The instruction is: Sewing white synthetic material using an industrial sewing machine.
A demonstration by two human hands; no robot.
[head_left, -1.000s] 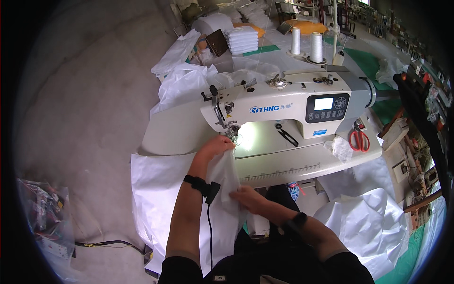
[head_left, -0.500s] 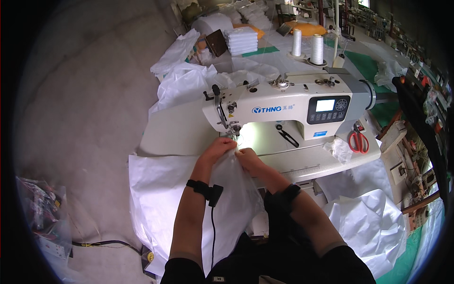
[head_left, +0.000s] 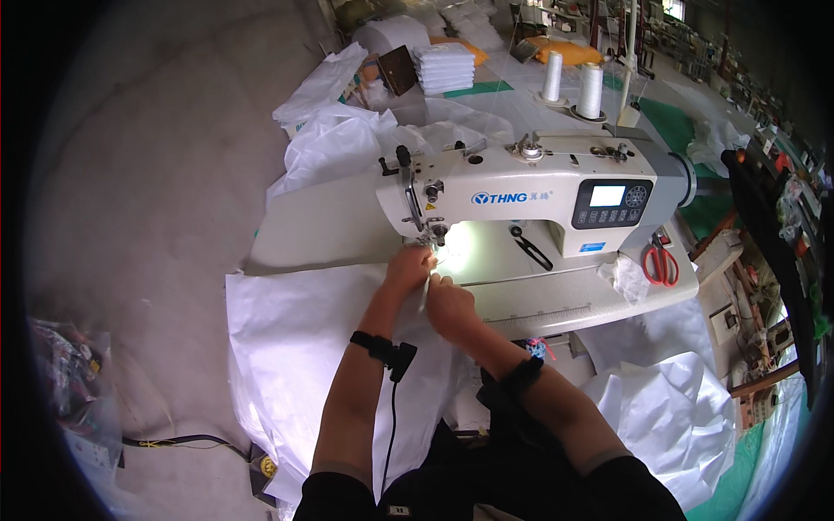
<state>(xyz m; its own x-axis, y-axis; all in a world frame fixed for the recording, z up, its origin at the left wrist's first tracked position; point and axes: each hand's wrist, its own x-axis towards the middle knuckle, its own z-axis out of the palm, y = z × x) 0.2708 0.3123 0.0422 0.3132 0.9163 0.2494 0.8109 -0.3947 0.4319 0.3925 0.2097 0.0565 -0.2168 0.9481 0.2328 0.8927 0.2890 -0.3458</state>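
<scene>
A white sewing machine [head_left: 521, 191] stands before me, its lamp lighting the needle area. My left hand [head_left: 410, 267] is closed on the edge of a white plastic sheet [head_left: 295, 339] just under the presser foot [head_left: 432, 236]. Lower and to the right, my right hand [head_left: 452, 307] pinches the same sheet, where a narrow upright fold of it shows between the hands. The sheet hangs from the table's front over my lap. The fingertips of both hands are partly hidden.
A black thread snipper [head_left: 531, 249] lies under the machine arm. Red-handled scissors [head_left: 660, 263] rest at the table's right end beside a crumpled scrap [head_left: 624, 276]. Thread cones [head_left: 590, 93] stand behind. More white sheeting [head_left: 669, 417] hangs at the lower right.
My right hand has come lower and turned its back up, still pinching the sheet. The sheet that draped across between my forearms now lies further left. The view has shifted slightly.
</scene>
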